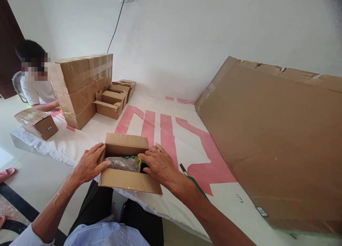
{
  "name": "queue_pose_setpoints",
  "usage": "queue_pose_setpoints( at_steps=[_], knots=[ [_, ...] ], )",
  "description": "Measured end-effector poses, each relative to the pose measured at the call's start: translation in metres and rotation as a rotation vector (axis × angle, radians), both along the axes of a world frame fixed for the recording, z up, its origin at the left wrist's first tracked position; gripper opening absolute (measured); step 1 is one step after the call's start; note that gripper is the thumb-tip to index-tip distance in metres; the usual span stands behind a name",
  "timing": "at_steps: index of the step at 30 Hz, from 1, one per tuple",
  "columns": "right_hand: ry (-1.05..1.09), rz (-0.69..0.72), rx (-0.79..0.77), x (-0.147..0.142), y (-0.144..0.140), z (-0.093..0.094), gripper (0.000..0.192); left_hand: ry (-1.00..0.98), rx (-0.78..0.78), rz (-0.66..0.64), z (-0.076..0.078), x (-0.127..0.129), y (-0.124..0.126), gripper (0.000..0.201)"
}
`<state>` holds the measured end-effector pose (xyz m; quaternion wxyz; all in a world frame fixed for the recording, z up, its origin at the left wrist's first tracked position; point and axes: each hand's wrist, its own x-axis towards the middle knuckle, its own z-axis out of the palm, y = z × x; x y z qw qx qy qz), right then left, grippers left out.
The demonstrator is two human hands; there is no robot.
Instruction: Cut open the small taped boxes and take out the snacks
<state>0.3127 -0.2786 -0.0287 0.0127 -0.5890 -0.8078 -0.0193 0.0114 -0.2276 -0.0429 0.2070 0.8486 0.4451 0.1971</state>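
The small cardboard box [125, 164] sits at lower centre of the frame on the white printed sheet [165, 128], flaps open, with a packed bag [123, 163] inside. To close it well, in my judgement: press the contents below the rim, fold the side flaps first, then the long flaps, keeping the edges square.

The left hand [89, 164] lies loosely spread against the box's left side, gripping nothing. The right hand [159, 164] rests flat on the right flap, fingers extended toward the bag.

A pen-like tool [184, 168] lies just right of the wrist. Stacked taped cartons [80, 85] stand at upper left; a large flat cardboard sheet [275, 139] fills the right.
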Motion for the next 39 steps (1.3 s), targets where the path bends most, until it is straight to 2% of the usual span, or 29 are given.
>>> queue_pose_setpoints(
  at_steps=[2,6,11,16,19,21,23,25,26,28,30,31,32,33,36,37,39],
  knots=[
    [-0.062,0.029,0.006,-0.006,0.006,0.006,0.02,-0.009,-0.039,0.002,-0.001,0.005,-0.002,0.071],
    [-0.006,0.09,0.037,-0.015,0.009,0.026,0.035,-0.027,-0.038,0.02,-0.002,0.01,-0.001,0.081],
    [0.372,0.098,0.04,-0.022,0.012,0.07,0.034,-0.028,-0.033,0.027,0.005,0.017,-0.001,0.083],
    [0.733,0.131,0.075,-0.013,0.021,0.114,0.032,0.018,-0.036,0.011,0.011,0.02,0.004,0.092],
    [0.884,0.235,0.027,-0.011,0.029,0.142,0.029,-0.087,-0.012,-0.035,0.033,0.025,0.012,0.105],
    [0.891,0.309,-0.05,-0.014,0.037,0.16,0.027,-0.204,-0.066,-0.137,0.055,0.033,0.017,0.103],
    [0.876,0.334,-0.103,-0.018,0.049,0.175,0.027,-0.314,-0.242,-0.295,0.074,0.043,0.022,0.087],
    [0.891,0.317,-0.084,-0.018,0.061,0.183,0.026,-0.435,-0.459,-0.395,0.082,0.053,0.027,0.068],
    [0.923,0.297,-0.024,-0.016,0.067,0.183,0.025,-0.503,-0.535,-0.394,0.082,0.056,0.03,0.062],
    [1.04,0.226,0.201,-0.008,0.076,0.174,0.027,-0.654,-0.585,-0.302,0.077,0.06,0.036,0.056],
    [1.202,0.116,0.426,-0.003,0.08,0.149,0.038,-0.81,-0.556,-0.173,0.069,0.061,0.044,0.055],
    [1.283,0.052,0.463,-0.003,0.08,0.132,0.048,-0.892,-0.545,-0.125,0.065,0.062,0.048,0.056],
    [1.366,-0.008,0.407,-0.005,0.08,0.113,0.059,-0.972,-0.546,-0.095,0.063,0.063,0.053,0.058],
    [1.456,-0.04,0.281,-0.009,0.079,0.093,0.065,-1.043,-0.557,-0.083,0.061,0.065,0.058,0.061],
    [1.671,0.027,-0.195,-0.017,0.083,0.045,0.067,-1.132,-0.625,-0.123,0.059,0.072,0.076,0.068],
    [1.697,0.046,-0.293,-0.017,0.088,0.036,0.065,-1.13,-0.649,-0.146,0.059,0.075,0.082,0.068],
    [1.71,0.066,-0.403,-0.009,0.103,0.03,0.058,-1.109,-0.693,-0.198,0.058,0.08,0.098,0.068]
  ],
)
